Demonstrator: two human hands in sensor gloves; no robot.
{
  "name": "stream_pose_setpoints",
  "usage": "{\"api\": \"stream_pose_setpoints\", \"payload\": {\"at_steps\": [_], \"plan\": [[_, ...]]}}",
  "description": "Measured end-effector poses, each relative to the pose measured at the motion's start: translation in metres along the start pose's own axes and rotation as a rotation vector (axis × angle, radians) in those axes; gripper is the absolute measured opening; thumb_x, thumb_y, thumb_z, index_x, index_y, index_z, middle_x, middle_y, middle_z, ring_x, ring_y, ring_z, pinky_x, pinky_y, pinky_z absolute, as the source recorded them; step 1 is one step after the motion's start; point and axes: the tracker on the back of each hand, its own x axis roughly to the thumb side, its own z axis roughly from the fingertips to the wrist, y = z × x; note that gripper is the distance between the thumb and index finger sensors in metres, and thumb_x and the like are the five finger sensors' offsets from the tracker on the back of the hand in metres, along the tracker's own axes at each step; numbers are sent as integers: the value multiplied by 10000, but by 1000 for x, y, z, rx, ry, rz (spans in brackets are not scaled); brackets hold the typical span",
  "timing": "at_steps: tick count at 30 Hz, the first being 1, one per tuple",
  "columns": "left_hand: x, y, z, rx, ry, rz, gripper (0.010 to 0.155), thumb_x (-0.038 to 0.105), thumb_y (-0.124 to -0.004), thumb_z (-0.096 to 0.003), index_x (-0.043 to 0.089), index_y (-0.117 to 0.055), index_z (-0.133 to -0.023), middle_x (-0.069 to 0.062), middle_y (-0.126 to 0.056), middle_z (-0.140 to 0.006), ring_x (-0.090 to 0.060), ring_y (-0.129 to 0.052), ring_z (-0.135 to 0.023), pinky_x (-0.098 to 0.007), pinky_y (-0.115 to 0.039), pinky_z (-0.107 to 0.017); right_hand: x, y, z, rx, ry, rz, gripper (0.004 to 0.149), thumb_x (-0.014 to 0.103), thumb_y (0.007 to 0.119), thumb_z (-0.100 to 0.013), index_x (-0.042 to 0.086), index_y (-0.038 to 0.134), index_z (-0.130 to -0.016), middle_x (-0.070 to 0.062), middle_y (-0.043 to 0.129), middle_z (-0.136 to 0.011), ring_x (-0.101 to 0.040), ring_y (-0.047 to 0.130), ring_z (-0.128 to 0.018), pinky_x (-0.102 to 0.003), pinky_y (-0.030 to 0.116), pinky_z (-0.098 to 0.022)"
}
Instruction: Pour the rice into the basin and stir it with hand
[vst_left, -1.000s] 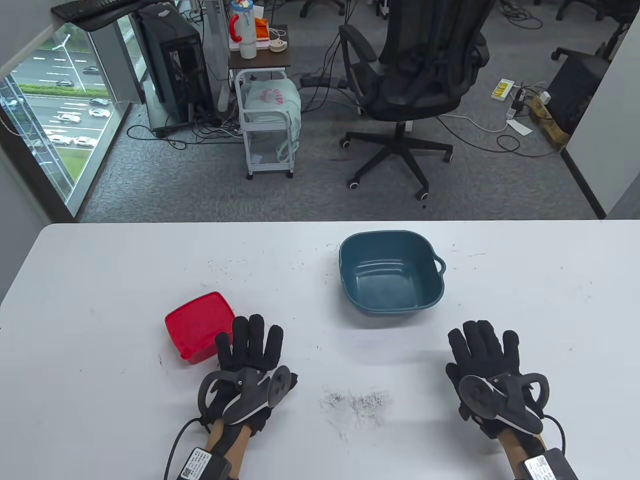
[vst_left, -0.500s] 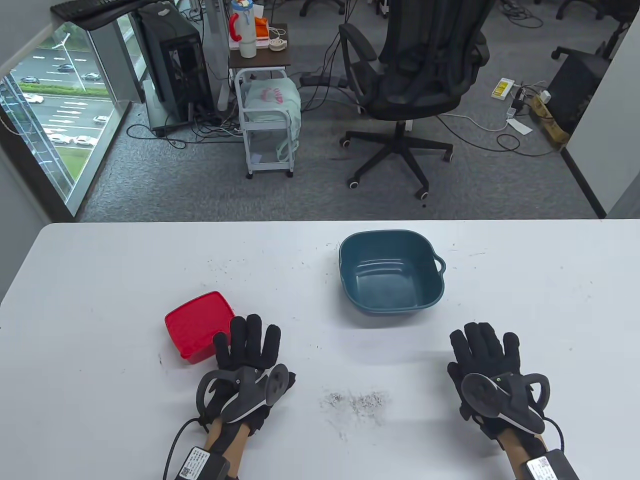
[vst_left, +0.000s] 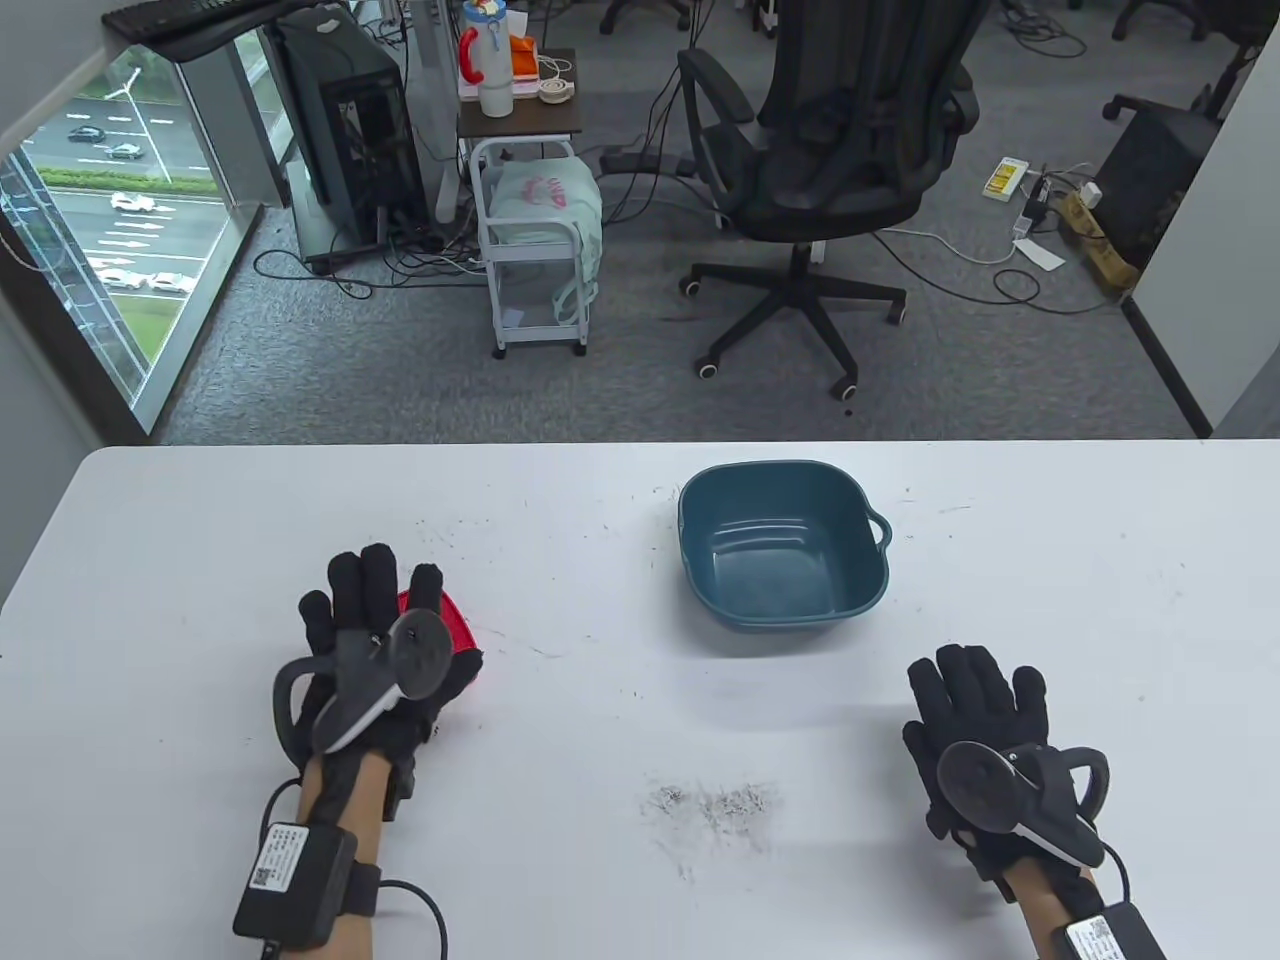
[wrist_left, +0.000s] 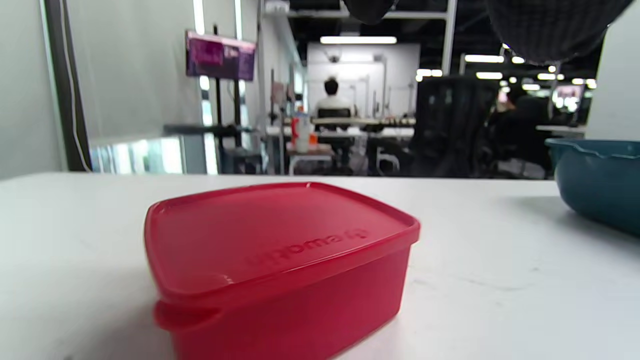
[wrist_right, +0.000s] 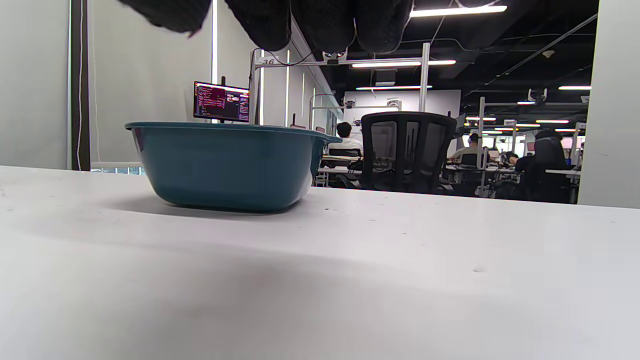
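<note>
The red box (wrist_left: 280, 265) below the left hand's fingers (wrist_left: 550, 25) carries raised lettering moulded into its lid, seen reversed and too soft to read. Beyond the right hand's fingers (wrist_right: 320, 22), a frame post (wrist_right: 258, 85) bears the number "36". The monitor (wrist_right: 221, 102) beside it shows lines of text too small to read. Labels with square codes sit on the wrist units (vst_left: 290, 865), unreadable.

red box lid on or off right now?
On. In the left wrist view the red box sits upright on the table with its lid seated flat all round the rim. Its contents cannot be seen.
</note>
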Motion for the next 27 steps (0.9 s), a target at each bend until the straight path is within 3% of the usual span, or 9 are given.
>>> {"api": "stream_pose_setpoints", "payload": {"at_steps": [3, 6, 8, 12, 16, 22, 27], "plan": [[-20, -23, -19, -151, 40, -12, 1024, 743, -827, -261, 370, -475, -1147, -223, -125, -1219, -557, -164, -1111, -775, -306, -769, -2, 2, 1, 27, 12, -7, 633, 443, 718, -386, 163, 715, -954, -186, 695, -1014, -466, 727, -926, -766, 523, -612], [-36, -53, -31, -321, 128, 82, 1040, 740, -843, -268, 427, -394, -1152, -255, -41, -1190, -588, -98, -1095, -781, -267, -764, -1, 4, 1, 61, 22, 1, 632, 444, 717, -388, 164, 716, -954, -190, 693, -1015, -467, 726, -926, -765, 522, -613], [-44, -67, -36, -349, 142, 123, 1063, 733, -861, -262, 421, -364, -1148, -275, -39, -1179, -613, -136, -1085, -785, -283, -758, 0, 5, 1, 66, 21, 6, 632, 445, 717, -387, 166, 716, -954, -188, 691, -1016, -466, 725, -927, -765, 524, -612], [-55, -81, -38, -328, 127, 331, 1115, 713, -910, -246, 399, -306, -1130, -274, -83, -1185, -683, -391, -1073, -796, -420, -751, 2, 6, 0, 94, 21, -7, 630, 446, 717, -387, 163, 723, -951, -190, 698, -1014, -467, 732, -923, -764, 526, -612], [-57, -84, -40, -287, 110, 264, 1141, 656, -991, -252, 410, -278, -1108, -254, -111, -1189, -628, -532, -1048, -762, -506, -756, 4, 10, -1, 118, 24, -7, 630, 446, 716, -389, 164, 722, -952, -188, 696, -1014, -468, 729, -925, -764, 525, -612], [-56, -79, -38, -184, 103, 352, 1136, 601, -1084, -213, 336, -448, -1116, -332, -248, -1177, -708, -617, -978, -822, -551, -709, 3, 9, -1, 121, 36, -25, 629, 446, 716, -389, 163, 722, -951, -190, 696, -1014, -471, 729, -923, -764, 524, -612], [-29, -63, -28, -91, -26, 466, 1107, 602, -1091, -215, 301, -514, -1111, -360, -262, -1168, -733, -599, -966, -847, -532, -690, -1, 9, -2, 115, 47, -50, 630, 444, 717, -388, 161, 722, -951, -190, 695, -1014, -469, 728, -924, -765, 524, -612]]}}
